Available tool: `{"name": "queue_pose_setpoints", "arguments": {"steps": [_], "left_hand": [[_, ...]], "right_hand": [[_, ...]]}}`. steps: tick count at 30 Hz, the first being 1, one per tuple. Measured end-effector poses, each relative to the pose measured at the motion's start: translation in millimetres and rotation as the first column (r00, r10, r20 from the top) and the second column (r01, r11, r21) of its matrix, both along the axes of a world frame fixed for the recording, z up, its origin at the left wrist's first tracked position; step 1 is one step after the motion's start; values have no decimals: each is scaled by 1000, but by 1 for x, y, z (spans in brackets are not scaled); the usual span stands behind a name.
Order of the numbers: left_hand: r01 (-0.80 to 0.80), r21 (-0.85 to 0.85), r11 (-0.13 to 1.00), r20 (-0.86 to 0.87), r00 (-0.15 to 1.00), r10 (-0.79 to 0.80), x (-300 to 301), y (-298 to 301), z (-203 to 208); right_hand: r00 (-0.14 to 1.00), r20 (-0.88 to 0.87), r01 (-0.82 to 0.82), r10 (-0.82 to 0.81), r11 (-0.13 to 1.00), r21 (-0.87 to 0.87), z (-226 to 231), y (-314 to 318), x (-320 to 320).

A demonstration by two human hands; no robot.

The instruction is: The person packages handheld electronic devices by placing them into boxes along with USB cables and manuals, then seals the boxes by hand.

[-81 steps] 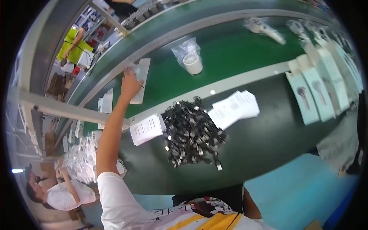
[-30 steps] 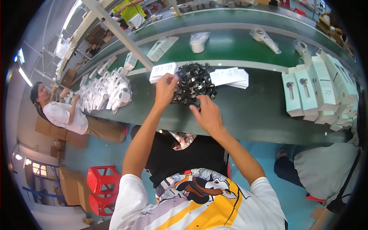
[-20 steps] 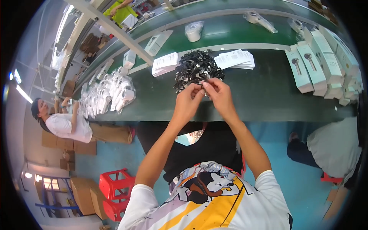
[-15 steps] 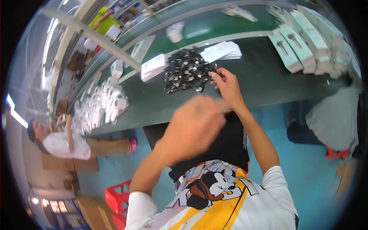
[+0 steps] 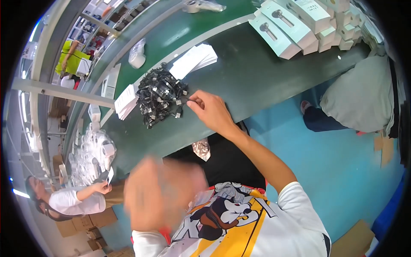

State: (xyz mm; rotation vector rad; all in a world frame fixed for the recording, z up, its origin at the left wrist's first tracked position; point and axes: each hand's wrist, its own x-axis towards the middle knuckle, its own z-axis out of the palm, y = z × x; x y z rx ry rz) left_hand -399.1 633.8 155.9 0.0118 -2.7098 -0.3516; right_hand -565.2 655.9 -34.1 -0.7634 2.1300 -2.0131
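Observation:
A heap of short black USB cables (image 5: 156, 92) with silvery plugs lies on the dark green bench. At its right edge my right hand (image 5: 212, 112) is closed, thumb and fingertips pinching what looks like one black cable at the heap. My left hand (image 5: 160, 188) is raised near my body at lower left and badly smeared by motion, so its fingers cannot be read. Beside the heap are two stacks of white folded leaflets, one stack (image 5: 195, 61) behind it and another stack (image 5: 126, 102) at its left. A shiny silvery packet (image 5: 201, 150) shows over my dark lap.
White printed boxes (image 5: 287, 25) are piled at the back right. Clear-bagged white items (image 5: 92, 150) crowd the bench's left end, near a person in a white shirt (image 5: 77, 201). A metal bar (image 5: 64, 93) crosses at left. Someone in grey (image 5: 359, 96) sits at right.
My view has shifted and turned. The left hand has moved from in front of the bench edge toward lower left, uncovering the silvery packet. My right hand stays at the heap's right edge.

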Motion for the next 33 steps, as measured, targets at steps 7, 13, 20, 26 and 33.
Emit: {"name": "queue_pose_setpoints", "arguments": {"steps": [7,13,20,26,33], "left_hand": [[15,282,959,-66,998,4,-49,-124,-97],[59,200,978,-175,984,-23,-35,-174,-124],[-371,304,878,-171,885,433,67,-274,-129],[-700,-50,713,-87,714,695,131,-306,-165],[-641,117,758,23,765,643,119,-290,-175]], "right_hand": [[1000,-10,2,-2,1000,0,-2,-15,10],[997,80,15,-9,997,-75,-15,-10,7],[980,164,130,-115,988,-83,-9,1,4],[984,174,42,-41,999,-2,-4,-19,-6],[982,183,45,-39,999,-26,26,-36,6]]}}
